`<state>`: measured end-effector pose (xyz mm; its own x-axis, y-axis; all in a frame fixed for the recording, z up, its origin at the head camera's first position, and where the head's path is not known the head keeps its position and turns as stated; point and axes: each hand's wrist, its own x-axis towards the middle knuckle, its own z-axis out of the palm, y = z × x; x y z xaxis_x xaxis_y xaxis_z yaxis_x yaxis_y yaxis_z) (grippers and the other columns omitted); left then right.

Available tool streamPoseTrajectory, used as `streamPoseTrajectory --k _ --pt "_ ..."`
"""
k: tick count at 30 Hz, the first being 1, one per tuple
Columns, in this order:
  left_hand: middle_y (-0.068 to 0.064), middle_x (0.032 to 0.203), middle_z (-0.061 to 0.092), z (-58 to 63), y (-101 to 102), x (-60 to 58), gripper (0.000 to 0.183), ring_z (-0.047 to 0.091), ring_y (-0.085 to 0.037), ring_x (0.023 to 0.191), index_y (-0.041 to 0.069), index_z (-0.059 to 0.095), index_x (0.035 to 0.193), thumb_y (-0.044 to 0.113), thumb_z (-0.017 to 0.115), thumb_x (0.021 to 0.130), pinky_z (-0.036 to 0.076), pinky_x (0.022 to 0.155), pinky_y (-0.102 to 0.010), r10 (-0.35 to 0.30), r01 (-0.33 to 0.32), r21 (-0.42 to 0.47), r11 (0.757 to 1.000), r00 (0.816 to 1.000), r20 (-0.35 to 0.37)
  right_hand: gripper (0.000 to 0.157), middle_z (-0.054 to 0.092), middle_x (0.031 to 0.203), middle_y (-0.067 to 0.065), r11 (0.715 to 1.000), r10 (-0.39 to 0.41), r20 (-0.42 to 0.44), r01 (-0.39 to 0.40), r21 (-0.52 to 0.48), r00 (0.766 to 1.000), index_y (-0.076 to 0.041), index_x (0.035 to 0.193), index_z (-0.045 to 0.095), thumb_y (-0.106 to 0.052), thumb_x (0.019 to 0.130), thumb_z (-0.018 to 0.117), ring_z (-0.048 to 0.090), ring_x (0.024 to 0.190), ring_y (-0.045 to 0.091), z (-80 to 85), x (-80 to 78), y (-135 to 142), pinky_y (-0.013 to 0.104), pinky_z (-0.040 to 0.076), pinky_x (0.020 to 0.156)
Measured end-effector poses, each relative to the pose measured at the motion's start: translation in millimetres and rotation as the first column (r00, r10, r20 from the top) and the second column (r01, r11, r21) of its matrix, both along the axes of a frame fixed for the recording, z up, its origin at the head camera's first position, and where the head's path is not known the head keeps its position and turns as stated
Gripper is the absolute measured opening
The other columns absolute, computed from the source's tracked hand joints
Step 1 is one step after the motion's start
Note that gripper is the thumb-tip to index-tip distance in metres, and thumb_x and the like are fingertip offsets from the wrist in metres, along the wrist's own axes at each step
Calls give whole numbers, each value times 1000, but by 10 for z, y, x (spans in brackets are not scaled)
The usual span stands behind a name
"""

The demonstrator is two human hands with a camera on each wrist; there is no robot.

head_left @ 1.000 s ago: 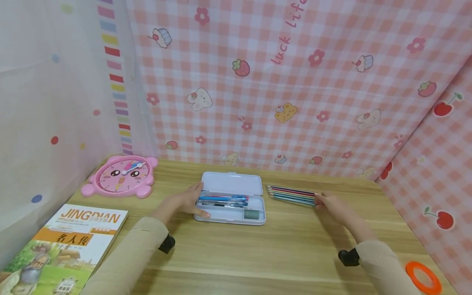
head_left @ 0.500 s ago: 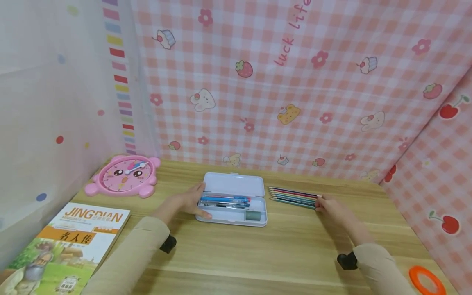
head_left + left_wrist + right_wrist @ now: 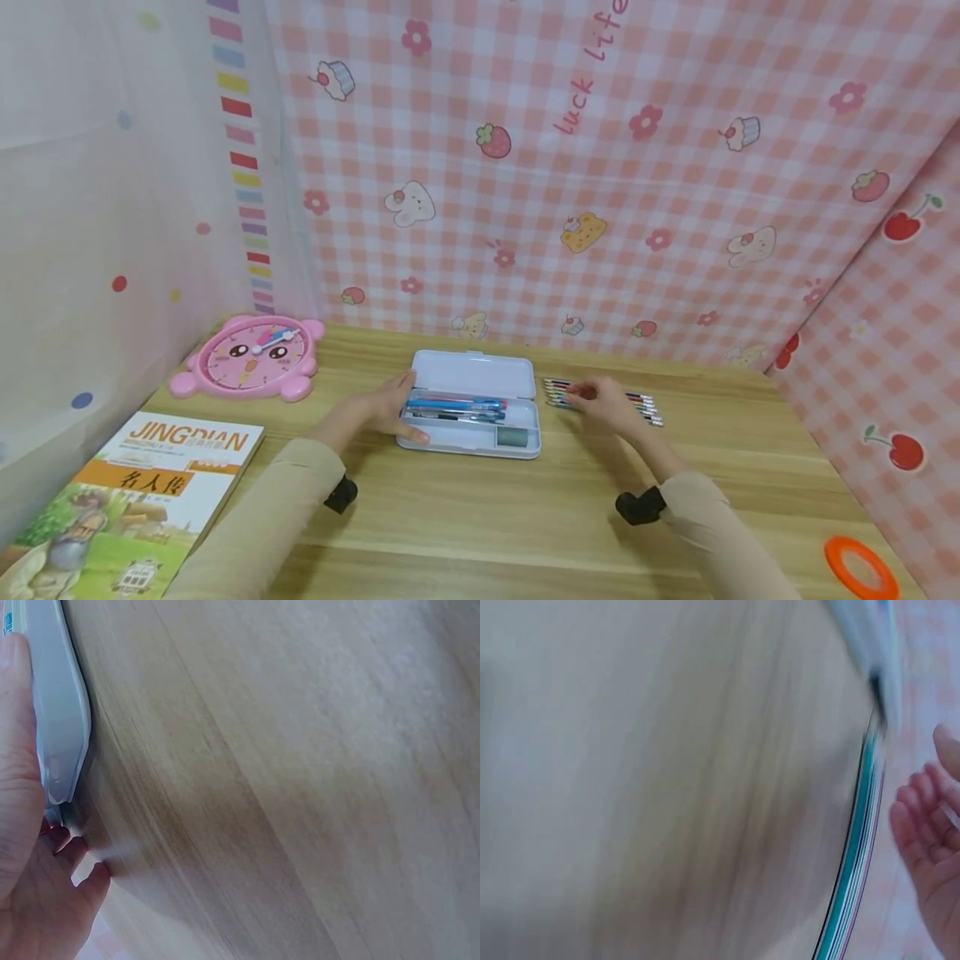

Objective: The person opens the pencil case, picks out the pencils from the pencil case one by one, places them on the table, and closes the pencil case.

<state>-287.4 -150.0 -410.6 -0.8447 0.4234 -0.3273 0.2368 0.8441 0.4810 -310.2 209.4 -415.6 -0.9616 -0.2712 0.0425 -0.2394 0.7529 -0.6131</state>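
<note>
A white pencil case [image 3: 472,373] lies with its lid folded back, several pens [image 3: 455,404] in the long compartment and a grey-green block [image 3: 512,436] at the front right. My left hand [image 3: 386,408] holds the case by its left end, thumb on the front rim; the left wrist view shows the thumb along the case edge [image 3: 64,712]. Right of the case, several coloured pencils [image 3: 647,408] lie side by side, tips toward it. My right hand [image 3: 606,406] is over their middle, hiding part of them. In the right wrist view its loosely curled fingers are apart from the pencils [image 3: 847,862].
A pink clock [image 3: 255,358] with an animal face lies at the back left, and a book [image 3: 172,492] in front of it. An orange ring [image 3: 861,568] lies at the front right. Patterned cloth walls [image 3: 465,250] border the wooden table [image 3: 487,525].
My right hand has left the pencils' blunt right ends and moved left over their middle, uncovering those ends. My left hand and the case have stayed put.
</note>
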Motion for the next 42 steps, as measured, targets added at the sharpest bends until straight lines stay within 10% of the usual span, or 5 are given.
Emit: streamPoseTrajectory --k 14,21,25,35,42 --pt "-29 150 0 -34 -22 -14 117 5 -40 140 -10 -2 143 50 70 73 12 115 -48 -14 14 -5 1000 999 -40 23 67 95 18 946 -270 292 309 -98 918 7 99 67 -8 81 66 64 67 14 -24 -249 -745 24 56 62" --pt "-32 149 -5 -98 -78 -21 120 2 -43 139 -10 -11 141 43 72 74 9 114 -53 -39 59 204 977 994 -100 29 65 92 24 907 -219 311 310 -284 925 9 101 65 3 73 68 67 69 24 -1277 -1285 -347 30 57 60" --pt "-32 148 -6 -95 -107 -101 112 3 -44 138 -8 -17 140 38 66 82 9 113 -55 37 -20 401 916 999 -35 40 66 93 22 885 -218 352 336 -322 910 9 110 59 1 72 71 67 71 25 -1348 -1338 -328 32 58 61" --pt "-21 107 63 -1327 -312 -1490 55 64 -20 90 7 43 136 32 57 89 55 68 -29 434 -231 652 723 885 -168 43 61 85 18 868 -195 307 309 -387 932 -2 109 55 9 70 69 63 67 26 -1004 -1031 -454 35 56 55" --pt "-21 106 63 -1359 -211 -1648 37 63 -29 98 6 54 123 16 58 88 55 75 -35 532 -297 653 697 825 -193 48 61 96 26 849 -275 266 363 -385 924 -3 125 43 6 80 59 62 65 24 -46 -289 -708 34 56 57"
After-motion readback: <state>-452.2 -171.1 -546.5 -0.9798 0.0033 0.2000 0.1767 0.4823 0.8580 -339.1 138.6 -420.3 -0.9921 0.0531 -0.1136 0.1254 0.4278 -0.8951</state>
